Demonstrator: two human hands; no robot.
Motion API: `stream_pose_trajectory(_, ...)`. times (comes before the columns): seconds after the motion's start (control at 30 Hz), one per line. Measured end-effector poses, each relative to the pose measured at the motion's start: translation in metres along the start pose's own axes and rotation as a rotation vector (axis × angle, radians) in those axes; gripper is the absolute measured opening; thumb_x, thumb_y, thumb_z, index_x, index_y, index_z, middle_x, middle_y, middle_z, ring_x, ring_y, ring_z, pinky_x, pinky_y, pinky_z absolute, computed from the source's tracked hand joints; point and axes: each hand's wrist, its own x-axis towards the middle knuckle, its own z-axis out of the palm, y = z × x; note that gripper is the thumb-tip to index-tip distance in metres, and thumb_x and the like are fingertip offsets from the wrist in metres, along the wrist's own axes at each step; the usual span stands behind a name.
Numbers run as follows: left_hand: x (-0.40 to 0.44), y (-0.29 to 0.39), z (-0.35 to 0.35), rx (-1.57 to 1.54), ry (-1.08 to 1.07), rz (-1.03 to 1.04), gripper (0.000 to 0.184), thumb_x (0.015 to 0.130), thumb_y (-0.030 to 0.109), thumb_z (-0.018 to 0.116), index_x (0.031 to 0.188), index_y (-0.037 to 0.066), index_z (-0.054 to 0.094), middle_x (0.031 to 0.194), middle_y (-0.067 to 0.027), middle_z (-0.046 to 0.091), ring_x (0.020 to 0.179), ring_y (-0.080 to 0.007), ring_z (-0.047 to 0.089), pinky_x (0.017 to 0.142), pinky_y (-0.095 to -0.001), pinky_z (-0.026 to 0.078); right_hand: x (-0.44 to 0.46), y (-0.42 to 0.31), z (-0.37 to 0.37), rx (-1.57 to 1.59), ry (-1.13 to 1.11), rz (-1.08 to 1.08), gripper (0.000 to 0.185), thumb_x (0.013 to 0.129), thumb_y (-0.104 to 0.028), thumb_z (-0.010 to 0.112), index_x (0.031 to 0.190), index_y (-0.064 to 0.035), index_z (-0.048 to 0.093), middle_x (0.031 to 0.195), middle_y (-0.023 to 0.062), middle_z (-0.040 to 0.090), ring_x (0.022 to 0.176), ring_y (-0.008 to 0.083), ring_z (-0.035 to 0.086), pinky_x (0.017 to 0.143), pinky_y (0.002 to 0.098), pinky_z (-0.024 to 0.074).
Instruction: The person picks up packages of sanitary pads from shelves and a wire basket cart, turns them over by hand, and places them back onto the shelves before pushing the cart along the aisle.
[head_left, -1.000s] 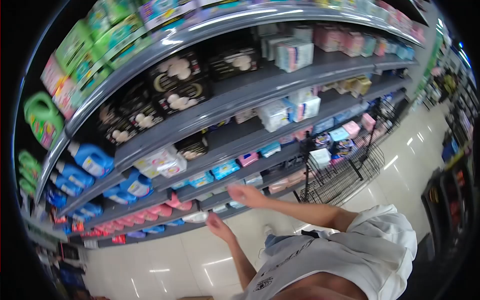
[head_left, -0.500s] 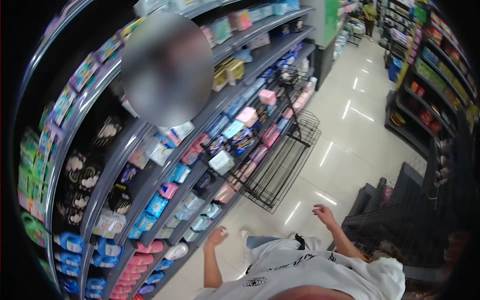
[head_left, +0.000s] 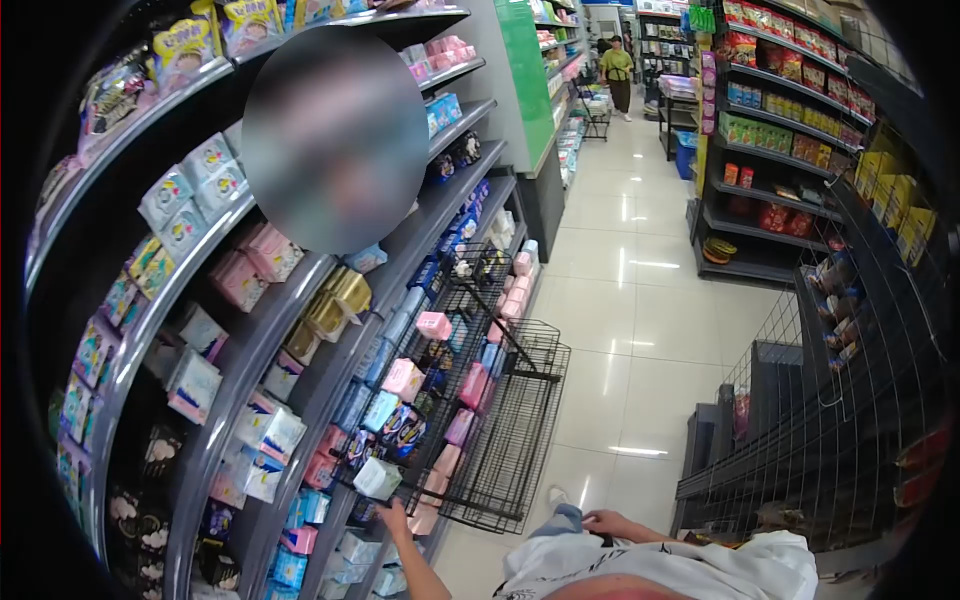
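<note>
A black wire shopping cart [head_left: 497, 440] stands along the left shelving. In its upper basket lie a white pack [head_left: 378, 478], a light blue pack [head_left: 381, 411], pink packs [head_left: 404, 380] and dark blue packs [head_left: 405, 432]. My left hand [head_left: 393, 517] is at the near end of this basket, just below the white pack, fingers bent at the cart's bar; their tips are hard to make out. Close to my body, over the white shirt [head_left: 590, 570], my right hand [head_left: 605, 522] hangs with loosely curled, parted fingers and nothing in them.
Shelves of packaged goods [head_left: 265, 265] line the left side. On the right stand a wire rack [head_left: 850, 400] and a snack shelf [head_left: 770, 200]. The tiled aisle [head_left: 640, 330] leads to a person [head_left: 617, 75] far off, near a blue bin [head_left: 685, 155].
The view has turned toward the aisle and levelled. My left hand has come up to the cart's near end. My right hand has drawn in toward my body.
</note>
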Motion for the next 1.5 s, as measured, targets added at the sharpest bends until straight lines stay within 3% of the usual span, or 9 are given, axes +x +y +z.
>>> stream_pose_trajectory(0.17, 0.016, -0.031, 0.036, -0.181, 0.515, -0.195, 0.057, 0.089, 0.019, 0.048, 0.137, -0.011, 0.038, 0.133, -0.0315, 0.048, 0.124, -0.0409, 0.046, 0.105, -0.0411, 0.036, 0.043, -0.008, -0.062, -0.1, 0.12, 0.106, 0.05, 0.082, -0.048, 0.064, 0.116, -0.0119, 0.065, 0.1, 0.0123, 0.071, 0.092, 0.0261, 0.067, 0.084, 0.0343, 0.0512)
stream_pose_trajectory(0.27, -0.026, 0.054, 0.035, -0.099, 0.663, -0.277, 0.052, 0.089, 0.018, 0.046, 0.133, -0.009, 0.044, 0.132, -0.0304, 0.049, 0.12, -0.042, 0.049, 0.101, -0.0416, 0.038, 0.06, 0.002, -0.105, -0.263, 0.198, 0.159, 0.044, 0.082, -0.044, 0.063, 0.112, -0.0117, 0.068, 0.099, 0.0131, 0.071, 0.094, 0.0284, 0.068, 0.084, 0.035, 0.0523)
stream_pose_trajectory(0.57, -0.004, 0.031, 0.027, 0.031, 0.83, -0.024, 0.045, 0.08, 0.004, 0.056, 0.123, -0.01, 0.05, 0.116, -0.0273, 0.059, 0.109, -0.0383, 0.057, 0.097, -0.0429, 0.041, 0.077, 0.08, -0.215, -0.534, 0.029, 0.575, 0.036, 0.083, -0.039, 0.063, 0.101, -0.0094, 0.072, 0.099, 0.0096, 0.072, 0.092, 0.0236, 0.068, 0.08, 0.0349, 0.0536)
stream_pose_trajectory(0.6, 0.01, 0.015, 0.023, -0.042, 0.813, 0.006, 0.046, 0.08, 0.005, 0.057, 0.123, -0.01, 0.05, 0.114, -0.0261, 0.06, 0.107, -0.0363, 0.059, 0.095, -0.0416, 0.043, 0.092, 0.143, -0.225, -0.706, -0.162, 0.235, 0.033, 0.083, -0.037, 0.063, 0.102, -0.0109, 0.072, 0.1, 0.008, 0.072, 0.093, 0.0264, 0.068, 0.081, 0.0355, 0.0535)
stream_pose_trajectory(0.97, -0.007, 0.063, 0.025, 0.292, 0.989, -0.202, 0.034, 0.077, 0.011, 0.06, 0.109, -0.002, 0.061, 0.094, -0.0245, 0.067, 0.086, -0.0402, 0.066, 0.073, -0.0445, 0.051, 0.253, -0.03, -0.276, -0.599, -0.078, 0.167, 0.025, 0.082, -0.025, 0.064, 0.098, -0.0069, 0.07, 0.092, 0.0168, 0.07, 0.087, 0.0305, 0.067, 0.074, 0.0397, 0.0522)
stream_pose_trajectory(1.0, -0.008, 0.075, 0.024, 0.357, 1.0, -0.251, 0.029, 0.078, 0.011, 0.059, 0.104, -0.002, 0.063, 0.094, -0.024, 0.067, 0.088, -0.042, 0.065, 0.074, -0.0466, 0.051, 0.294, 0.005, -0.29, -0.582, 0.043, -0.246, 0.02, 0.084, -0.021, 0.063, 0.095, -0.0047, 0.068, 0.086, 0.0164, 0.069, 0.083, 0.0336, 0.067, 0.072, 0.0401, 0.0516)
stream_pose_trajectory(1.17, -0.008, 0.091, 0.026, 0.348, 1.065, -0.27, 0.025, 0.079, 0.01, 0.059, 0.102, 0.001, 0.061, 0.089, -0.0202, 0.068, 0.085, -0.0411, 0.064, 0.072, -0.0478, 0.05, 0.368, -0.236, -0.286, -0.412, 0.42, -0.645, 0.021, 0.092, -0.013, 0.056, 0.104, 0.0017, 0.063, 0.096, 0.0171, 0.066, 0.084, 0.0279, 0.063, 0.074, 0.036, 0.0494)
stream_pose_trajectory(1.37, -0.007, 0.104, 0.031, 0.495, 1.13, -0.327, 0.018, 0.077, 0.01, 0.059, 0.095, 0.004, 0.057, 0.085, -0.0186, 0.068, 0.082, -0.0404, 0.065, 0.07, -0.0489, 0.049, 0.422, -0.424, -0.238, -0.311, 0.379, -0.95, 0.023, 0.091, -0.014, 0.057, 0.108, 0.0002, 0.062, 0.1, 0.0185, 0.063, 0.098, 0.0304, 0.058, 0.084, 0.0386, 0.0479)
stream_pose_trajectory(1.5, -0.011, 0.1, 0.03, 0.316, 1.066, -0.217, 0.022, 0.078, 0.01, 0.058, 0.098, 0.006, 0.055, 0.081, -0.0195, 0.064, 0.078, -0.0413, 0.063, 0.066, -0.0507, 0.049, 0.573, -0.357, -0.244, -0.573, 0.531, -0.912, 0.025, 0.086, -0.013, 0.06, 0.108, -0.0032, 0.065, 0.099, 0.0168, 0.068, 0.089, 0.0297, 0.065, 0.083, 0.04, 0.0499)
